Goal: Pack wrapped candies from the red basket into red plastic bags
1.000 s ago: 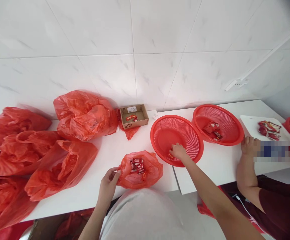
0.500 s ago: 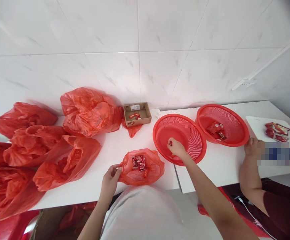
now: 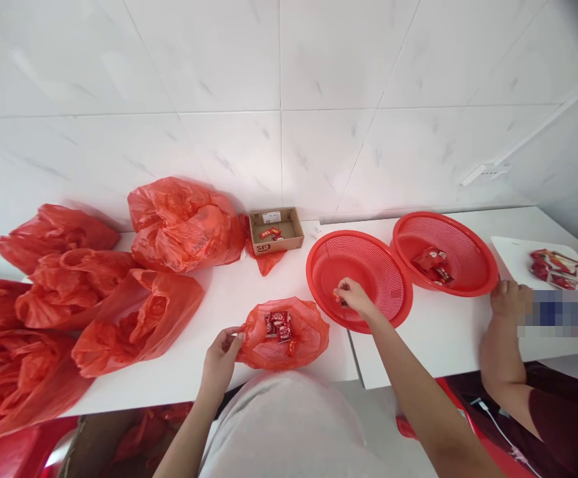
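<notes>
My left hand (image 3: pixel 222 358) pinches the left rim of a red plastic bag (image 3: pixel 309 332), which lies open on the white table in front of me. Inside the bag sit several small red-wrapped snack packets (image 3: pixel 280 323). My right hand (image 3: pixel 353 294) is inside the nearer red plastic basket (image 3: pixel 383 272), its fingers closed on a small red-wrapped packet (image 3: pixel 337 297). A darker bit shows just under those fingers, too small to make out.
A second red basket (image 3: pixel 468 259) with several packets overlaps the first on the right. A small cardboard box (image 3: pixel 284 239) holds a few packets at the back. Full red bags (image 3: pixel 184 226) crowd the left. At right, a co-worker's hand (image 3: pixel 511 297) rests near a white board (image 3: pixel 508 249).
Inside the basket, my right hand has shifted slightly, and a red packet now shows at its fingertips. My left hand keeps its hold on the bag. The whole view has tilted a little.
</notes>
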{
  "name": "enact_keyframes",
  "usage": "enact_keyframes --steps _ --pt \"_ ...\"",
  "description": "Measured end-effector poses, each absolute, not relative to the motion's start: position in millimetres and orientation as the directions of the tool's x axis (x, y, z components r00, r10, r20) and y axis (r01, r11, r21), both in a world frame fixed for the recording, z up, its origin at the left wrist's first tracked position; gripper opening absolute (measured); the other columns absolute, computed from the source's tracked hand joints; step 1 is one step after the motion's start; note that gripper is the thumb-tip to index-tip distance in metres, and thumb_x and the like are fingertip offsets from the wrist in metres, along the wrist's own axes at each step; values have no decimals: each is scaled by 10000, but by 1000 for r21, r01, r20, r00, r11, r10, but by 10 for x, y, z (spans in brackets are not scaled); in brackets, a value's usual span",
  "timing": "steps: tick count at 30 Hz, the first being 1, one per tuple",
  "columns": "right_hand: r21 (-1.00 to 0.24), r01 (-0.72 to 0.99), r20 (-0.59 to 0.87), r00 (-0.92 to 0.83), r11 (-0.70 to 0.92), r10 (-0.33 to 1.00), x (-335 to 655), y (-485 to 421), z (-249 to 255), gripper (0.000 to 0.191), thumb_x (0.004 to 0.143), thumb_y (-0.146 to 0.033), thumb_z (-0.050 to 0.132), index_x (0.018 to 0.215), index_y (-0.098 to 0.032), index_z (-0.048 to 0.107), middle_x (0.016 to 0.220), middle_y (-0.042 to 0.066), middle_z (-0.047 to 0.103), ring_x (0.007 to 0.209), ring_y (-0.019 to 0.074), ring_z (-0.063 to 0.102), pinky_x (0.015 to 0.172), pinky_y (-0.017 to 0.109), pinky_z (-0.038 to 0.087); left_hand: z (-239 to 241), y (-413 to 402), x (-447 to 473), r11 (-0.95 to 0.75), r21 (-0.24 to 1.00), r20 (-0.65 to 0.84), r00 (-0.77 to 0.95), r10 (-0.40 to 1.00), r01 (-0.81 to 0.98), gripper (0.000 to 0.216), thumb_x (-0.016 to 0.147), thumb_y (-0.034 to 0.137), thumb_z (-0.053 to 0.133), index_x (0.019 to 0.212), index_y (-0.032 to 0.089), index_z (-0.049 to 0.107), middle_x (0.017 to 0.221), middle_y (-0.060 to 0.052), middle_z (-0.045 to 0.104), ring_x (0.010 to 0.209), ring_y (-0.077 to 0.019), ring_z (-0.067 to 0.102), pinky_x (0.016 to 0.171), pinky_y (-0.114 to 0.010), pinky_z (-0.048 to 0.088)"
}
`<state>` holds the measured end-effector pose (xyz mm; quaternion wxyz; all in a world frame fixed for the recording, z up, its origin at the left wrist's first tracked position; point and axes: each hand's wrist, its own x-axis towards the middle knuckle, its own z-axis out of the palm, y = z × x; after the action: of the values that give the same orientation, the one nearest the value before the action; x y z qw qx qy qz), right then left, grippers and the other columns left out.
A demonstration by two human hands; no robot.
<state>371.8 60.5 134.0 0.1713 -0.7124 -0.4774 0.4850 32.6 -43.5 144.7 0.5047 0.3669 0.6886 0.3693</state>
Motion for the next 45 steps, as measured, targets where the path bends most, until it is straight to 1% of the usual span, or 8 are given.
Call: enact_keyframes --steps 7,11,16,23,28,33,38,45 --pt "-898 -150 -362 -282 -413 889 3167 254 1766 303 819 -477 653 853 -212 509 777 -11 591 684 138 629 585 239 483 1493 -401 394 450 884 -417 -224 881 128 483 752 566 642 992 148 636 791 -61 702 729 -225 662 664 -346 528" --pt "-923 -11 -353 -374 -384 858 2868 108 1603 361 829 -529 625 1030 -234 578 982 43 663 882 196 663 708 308 541 1531 -411 392 443 889 -407 -241 881 117 459 743 565 648 957 158 642 807 -61 710 724 -216 656 658 -333 525" --pt "-929 360 -133 -111 -85 985 2817 -2 1390 351 888 -429 563 1180 -237 578 1230 90 617 1138 237 581 964 403 476 1558 -462 360 442 891 -400 -275 874 107 427 756 587 631 886 181 626 772 -35 693 684 -190 630 633 -301 510" --pt "-576 814 43 -64 78 997 3136 -155 1211 293 868 -291 548 1135 -229 653 1203 125 588 1067 300 544 949 478 444 1508 -559 237 438 884 -378 -301 876 166 447 769 616 611 919 195 624 642 19 594 589 -162 550 576 -268 434" --pt "-780 624 -48 -3 -36 999 3158 -371 1529 248 931 -279 438 1088 -253 629 979 63 652 832 206 612 716 347 512 1855 -752 102 377 834 -264 -310 913 403 367 755 579 636 878 237 681 669 7 613 666 -194 574 657 -299 452" --pt "-926 370 114 93 72 989 3061 -368 2202 180 915 -304 540 1058 -249 634 986 50 678 896 187 625 788 326 515 2397 -772 16 232 819 -27 -368 929 525 331 746 543 655 905 256 695 917 -38 708 885 -251 646 869 -371 495" --pt "-940 333 98 43 79 994 3002 -294 2397 150 898 -299 565 1006 -240 649 924 51 684 837 186 628 759 332 526 2618 -773 -14 318 884 -182 -375 909 342 538 633 571 733 1056 246 663 852 -31 712 802 -248 681 728 -354 575" --pt "-959 246 171 111 140 979 2974 -316 2525 111 886 -292 604 972 -237 647 887 41 679 821 172 632 725 297 531 2706 -797 -262 421 778 -250 -384 889 467 574 517 636 743 971 286 744 889 -46 763 837 -312 708 719 -371 574"
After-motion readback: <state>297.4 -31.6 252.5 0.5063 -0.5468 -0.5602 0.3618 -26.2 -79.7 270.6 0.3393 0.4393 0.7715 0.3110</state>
